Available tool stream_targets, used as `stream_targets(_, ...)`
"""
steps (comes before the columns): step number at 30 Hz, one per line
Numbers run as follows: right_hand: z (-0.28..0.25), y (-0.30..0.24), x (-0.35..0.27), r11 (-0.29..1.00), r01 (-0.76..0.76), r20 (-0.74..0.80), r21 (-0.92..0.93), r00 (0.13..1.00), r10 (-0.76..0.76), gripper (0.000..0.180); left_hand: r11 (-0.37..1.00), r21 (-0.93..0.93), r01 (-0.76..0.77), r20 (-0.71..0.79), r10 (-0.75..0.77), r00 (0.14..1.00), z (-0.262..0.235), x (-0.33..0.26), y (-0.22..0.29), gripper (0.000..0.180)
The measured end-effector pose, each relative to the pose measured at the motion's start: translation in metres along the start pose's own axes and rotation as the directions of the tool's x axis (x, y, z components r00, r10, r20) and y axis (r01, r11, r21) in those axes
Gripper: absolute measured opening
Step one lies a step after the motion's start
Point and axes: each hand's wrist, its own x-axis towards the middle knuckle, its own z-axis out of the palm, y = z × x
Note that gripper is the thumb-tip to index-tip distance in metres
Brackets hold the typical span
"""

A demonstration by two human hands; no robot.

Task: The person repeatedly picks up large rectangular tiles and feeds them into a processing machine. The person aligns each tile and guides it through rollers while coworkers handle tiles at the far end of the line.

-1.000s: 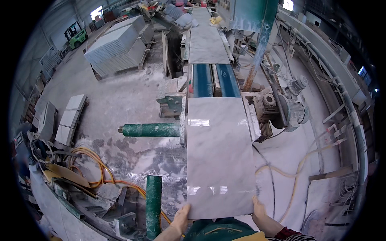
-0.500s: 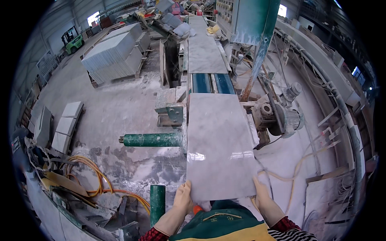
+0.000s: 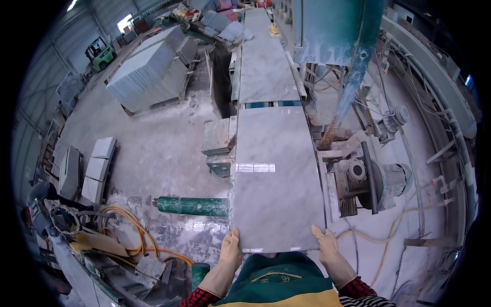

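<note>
A glossy pale grey stone slab (image 3: 279,199) lies lengthwise in front of me on a conveyor line, its near edge close to my green and yellow apron (image 3: 284,279). My left hand (image 3: 230,249), in a cream rubber glove, is closed at the slab's near left corner. At the near right corner my right hand (image 3: 328,250), gloved the same way, holds the edge, its thumb and forefinger showing; the other fingers are hidden. Ahead lies a second slab (image 3: 268,71), separated by a narrow strip of blue belt (image 3: 260,105).
A green roller (image 3: 192,205) juts out left of the line; a green post (image 3: 200,273) stands nearer. Motors (image 3: 396,181) and a rusty, blue-painted support (image 3: 348,92) flank the right. Orange hoses (image 3: 135,230) lie at left, stacked slabs (image 3: 146,71) beyond. Another person (image 3: 225,6) is at the far end.
The near slab has moved forward, and the wide blue belt gap ahead of it has shrunk to a thin strip. Both hands stay at its near corners. The view has shifted somewhat.
</note>
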Motion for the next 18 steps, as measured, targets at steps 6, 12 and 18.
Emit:
stream_targets(6, 0.007, -0.027, 0.012, 0.988, -0.080, -0.084, -0.133, 0.994, 0.069, 0.069, 0.988, 0.150, 0.034, -0.121, -0.016, 0.993, 0.026, 0.010, 0.021, 0.039)
stream_targets(12, 0.002, -0.004, 0.038, 0.985, 0.005, -0.070, -0.172, 0.997, -0.017, 0.070, 0.993, 0.064, 0.097, -0.050, -0.094, 0.994, 0.003, 0.035, -0.006, 0.036)
stream_targets(18, -0.007, 0.017, 0.062, 0.997, 0.029, -0.060, -0.066, 0.998, -0.033, 0.055, 0.983, 0.180, 0.032, -0.111, -0.012, 0.994, 0.009, 0.046, -0.010, 0.035)
